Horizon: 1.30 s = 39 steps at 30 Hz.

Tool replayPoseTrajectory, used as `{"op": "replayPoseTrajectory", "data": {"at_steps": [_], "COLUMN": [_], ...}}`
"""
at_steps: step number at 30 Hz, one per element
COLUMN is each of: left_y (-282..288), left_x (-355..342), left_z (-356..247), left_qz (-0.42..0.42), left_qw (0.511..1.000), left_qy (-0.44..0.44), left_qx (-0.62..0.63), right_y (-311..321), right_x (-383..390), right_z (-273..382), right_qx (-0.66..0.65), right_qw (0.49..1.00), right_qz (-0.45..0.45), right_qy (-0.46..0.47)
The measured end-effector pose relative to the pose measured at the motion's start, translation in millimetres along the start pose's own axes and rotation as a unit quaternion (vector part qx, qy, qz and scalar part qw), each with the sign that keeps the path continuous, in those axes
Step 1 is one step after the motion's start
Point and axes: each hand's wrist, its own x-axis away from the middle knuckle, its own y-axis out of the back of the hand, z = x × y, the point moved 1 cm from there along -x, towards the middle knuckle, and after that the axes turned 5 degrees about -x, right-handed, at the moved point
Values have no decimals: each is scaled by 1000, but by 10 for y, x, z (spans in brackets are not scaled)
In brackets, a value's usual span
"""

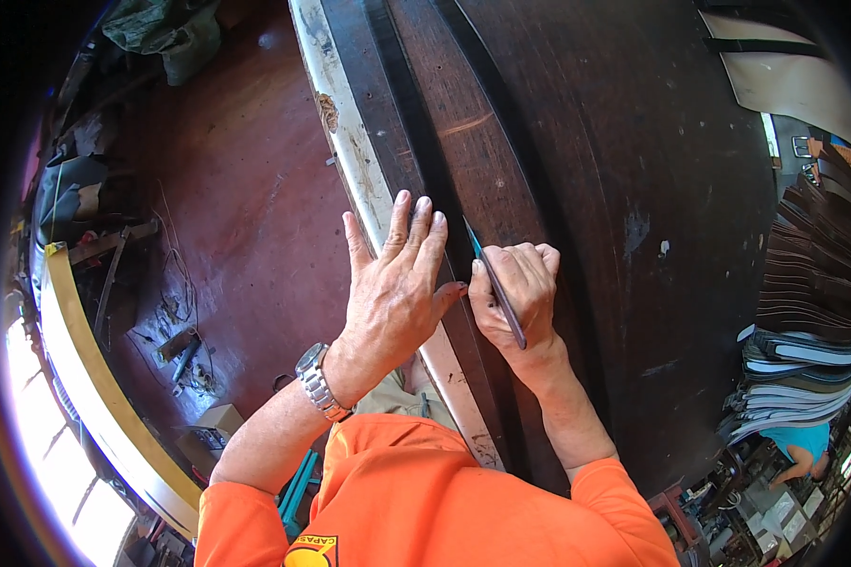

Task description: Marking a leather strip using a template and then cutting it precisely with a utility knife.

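Note:
My left hand (392, 288) lies open on a long black strap (408, 113) and the bench's pale, worn edge (340, 132), fingers extended, thumb out to the right. Just right of it, my right hand (522, 298) is closed round a slim dark-handled tool (501, 298) with a narrow pointed tip, which rests at or just above that strap's right side; I cannot tell if it touches. A second black strap (487, 94) runs alongside to the right on the dark brown bench (652, 189).
Stacked brown and grey straps (813, 274) line the right edge, below a beige sheet (780, 71). Another person in a blue shirt (794, 439) appears at lower right. Left and below the bench is a red floor (217, 161), with cables, clutter and a long yellowish board (95, 359).

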Motion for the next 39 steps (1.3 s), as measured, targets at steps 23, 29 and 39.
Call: {"op": "replayPoseTrajectory", "data": {"at_steps": [23,29,39], "left_y": [123,123,194], "left_x": [-369,-439,-434], "left_z": [341,366,353], "left_qz": [-94,-51,-8], "left_qw": [995,999,1000], "left_qy": [20,1,-4], "left_qx": [8,-13,8], "right_y": [-141,-172,-271], "right_x": [-424,-430,-644], "right_z": [-45,-66,-99], "right_qx": [1,7,2], "right_qw": [1000,1000,1000], "right_qz": [-3,-7,-17], "right_qy": [12,12,14]}}
